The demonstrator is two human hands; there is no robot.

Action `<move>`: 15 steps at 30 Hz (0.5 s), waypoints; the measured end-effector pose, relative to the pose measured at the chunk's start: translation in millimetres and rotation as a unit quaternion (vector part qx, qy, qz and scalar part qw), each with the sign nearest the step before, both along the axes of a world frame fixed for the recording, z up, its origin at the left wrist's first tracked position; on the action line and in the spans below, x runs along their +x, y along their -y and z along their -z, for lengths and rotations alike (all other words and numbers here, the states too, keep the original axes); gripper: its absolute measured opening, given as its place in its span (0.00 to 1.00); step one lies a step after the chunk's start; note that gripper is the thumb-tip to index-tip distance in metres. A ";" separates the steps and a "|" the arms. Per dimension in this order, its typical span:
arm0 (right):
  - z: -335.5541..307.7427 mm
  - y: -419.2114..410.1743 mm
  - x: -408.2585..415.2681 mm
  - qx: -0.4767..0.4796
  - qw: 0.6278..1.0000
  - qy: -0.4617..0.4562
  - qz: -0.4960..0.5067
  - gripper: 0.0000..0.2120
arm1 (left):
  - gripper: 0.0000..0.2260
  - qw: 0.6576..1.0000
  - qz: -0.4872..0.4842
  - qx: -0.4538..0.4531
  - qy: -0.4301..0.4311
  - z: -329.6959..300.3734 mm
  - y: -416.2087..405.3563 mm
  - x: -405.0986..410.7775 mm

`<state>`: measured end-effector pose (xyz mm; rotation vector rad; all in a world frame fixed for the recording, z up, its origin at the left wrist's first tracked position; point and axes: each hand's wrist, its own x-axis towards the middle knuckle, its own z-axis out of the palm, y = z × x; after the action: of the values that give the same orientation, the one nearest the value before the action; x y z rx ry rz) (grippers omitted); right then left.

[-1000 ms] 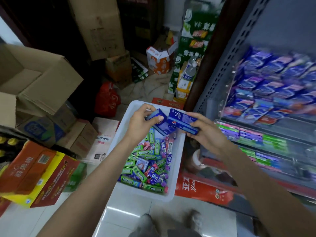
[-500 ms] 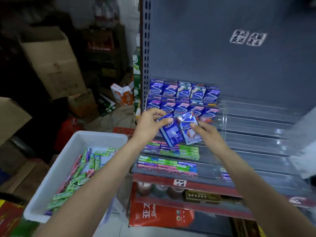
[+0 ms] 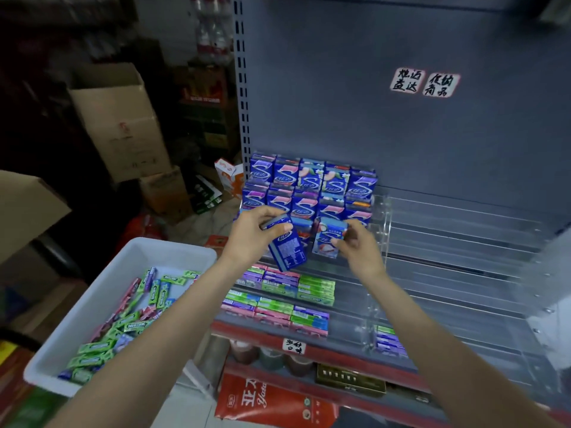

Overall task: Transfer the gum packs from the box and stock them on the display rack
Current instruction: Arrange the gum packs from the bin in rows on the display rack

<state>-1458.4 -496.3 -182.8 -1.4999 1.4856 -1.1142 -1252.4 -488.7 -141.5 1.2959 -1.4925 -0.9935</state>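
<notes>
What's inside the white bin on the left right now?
The white bin holds loose gum stick packs, mostly green, some pink and purple. The left forearm covers its right side, so anything there is hidden.

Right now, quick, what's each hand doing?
Left hand: closed on a dark blue gum pack.
Right hand: closed on a light blue gum pack.

Rack [image 3: 448, 211] w/ gum packs [image 3: 309, 180].

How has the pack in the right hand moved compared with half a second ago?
Yes. The light blue pack in the right hand has moved up closer to the stacked packs on the rack.
</notes>
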 end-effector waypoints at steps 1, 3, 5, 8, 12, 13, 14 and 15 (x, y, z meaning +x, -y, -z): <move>6.0 4.0 4.4 -0.008 1.000 -0.024 0.007 0.11 | 0.07 1.000 0.000 -0.001 0.000 0.1 -0.1 1.8; 15.3 10.1 12.1 -0.017 0.996 -0.084 0.040 0.10 | 0.07 1.000 0.000 -0.002 0.007 1.0 1.0 6.2; 22.8 13.6 16.2 -0.020 0.986 -0.144 0.076 0.12 | 0.07 1.000 0.000 0.000 0.007 3.2 2.6 11.4; 31.3 10.5 19.3 -0.034 0.962 -0.254 0.096 0.17 | 0.08 1.000 -0.002 0.000 0.013 7.4 4.5 16.5; 25.1 3.6 24.4 -0.037 0.950 -0.290 0.109 0.22 | 0.08 1.000 0.012 0.006 0.021 8.1 6.1 15.1; 20.8 2.9 25.0 -0.042 0.947 -0.298 0.111 0.23 | 0.08 0.999 0.016 0.002 0.029 7.8 6.9 13.9; 15.6 1.5 24.8 -0.055 0.943 -0.308 0.113 0.22 | 0.07 0.999 0.021 -0.003 0.035 6.9 7.3 12.4; 9.9 0.0 24.0 -0.077 0.942 -0.306 0.116 0.20 | 0.07 0.999 0.028 -0.007 0.035 6.0 7.6 10.3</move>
<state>-1434.4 -496.2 -192.7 -1.9321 2.0768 -0.9521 -1242.1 -496.3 -147.5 1.2964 -1.5954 -0.9803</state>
